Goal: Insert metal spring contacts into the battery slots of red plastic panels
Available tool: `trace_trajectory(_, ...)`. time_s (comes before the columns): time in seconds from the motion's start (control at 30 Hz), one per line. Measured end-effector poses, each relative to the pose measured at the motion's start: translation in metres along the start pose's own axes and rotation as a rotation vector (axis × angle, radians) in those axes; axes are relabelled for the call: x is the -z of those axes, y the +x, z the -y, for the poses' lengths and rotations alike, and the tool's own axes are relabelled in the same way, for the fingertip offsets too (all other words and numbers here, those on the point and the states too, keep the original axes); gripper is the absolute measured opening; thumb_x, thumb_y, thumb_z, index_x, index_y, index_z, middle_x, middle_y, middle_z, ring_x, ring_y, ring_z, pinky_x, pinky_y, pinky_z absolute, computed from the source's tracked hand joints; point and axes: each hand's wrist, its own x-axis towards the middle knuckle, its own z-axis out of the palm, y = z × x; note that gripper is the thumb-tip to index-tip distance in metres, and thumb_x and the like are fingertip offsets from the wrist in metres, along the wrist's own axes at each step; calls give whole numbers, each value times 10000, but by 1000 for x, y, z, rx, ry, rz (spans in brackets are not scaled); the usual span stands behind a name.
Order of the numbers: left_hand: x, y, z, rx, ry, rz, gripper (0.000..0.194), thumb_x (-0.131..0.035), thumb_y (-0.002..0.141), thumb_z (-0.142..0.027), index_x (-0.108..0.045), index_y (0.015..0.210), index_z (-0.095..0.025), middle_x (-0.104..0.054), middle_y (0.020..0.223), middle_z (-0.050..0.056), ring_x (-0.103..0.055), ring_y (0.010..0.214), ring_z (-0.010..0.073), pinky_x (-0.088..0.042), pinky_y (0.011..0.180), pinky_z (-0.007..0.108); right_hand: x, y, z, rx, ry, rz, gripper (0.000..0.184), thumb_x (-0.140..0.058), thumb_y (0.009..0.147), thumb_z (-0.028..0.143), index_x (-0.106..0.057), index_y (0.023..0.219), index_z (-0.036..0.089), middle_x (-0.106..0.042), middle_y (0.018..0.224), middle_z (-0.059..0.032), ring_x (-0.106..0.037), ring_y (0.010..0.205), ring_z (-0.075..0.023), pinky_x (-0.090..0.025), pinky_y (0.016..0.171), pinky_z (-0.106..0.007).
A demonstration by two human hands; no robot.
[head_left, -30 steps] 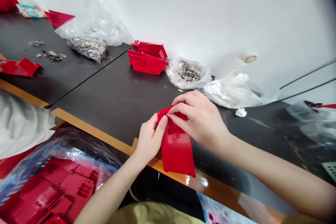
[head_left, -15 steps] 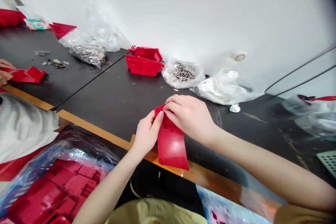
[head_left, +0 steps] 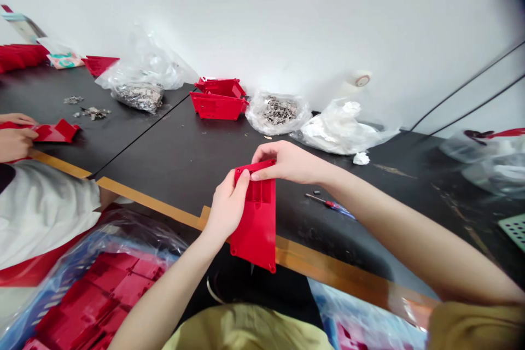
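Right there, the left hand (head_left: 227, 205) and the right hand (head_left: 287, 163) have a red plastic panel (head_left: 256, 224) pinched at its top edge, fingers (head_left: 241, 186) closed firmly on the plastic from both sides. The panel hangs nearly upright over the front edge of the table (head_left: 164, 158), with a small screwdriver (head_left: 328, 204) lying off to the right.

Glossy red plastic panel (head_left: 255, 227); matt black tabletop (head_left: 139, 147)
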Motion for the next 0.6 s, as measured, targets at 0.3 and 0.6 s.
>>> trace_trajectory(0.3,0,4,2,-8,82,-19,303,-502,935,-459,-644,935,-192,-734,923,60,-666,864,216,-497,761,310,31,-80,-67,-77,-214,-316,328,-648,868,529,-708,963,222,-726,981,-58,-681,882,-208,-519,785,-355)
trace_trajectory(0.6,-7,8,1,44,61,43,334,-519,915,-489,-653,948,-185,-738,915,77,-687,823,230,-523,723,320,47,-188,-186,-82,-240,-244,105,-787,780,328,-688,744,322,-648,575,-90,-591,445,-161,-368,371,-284)
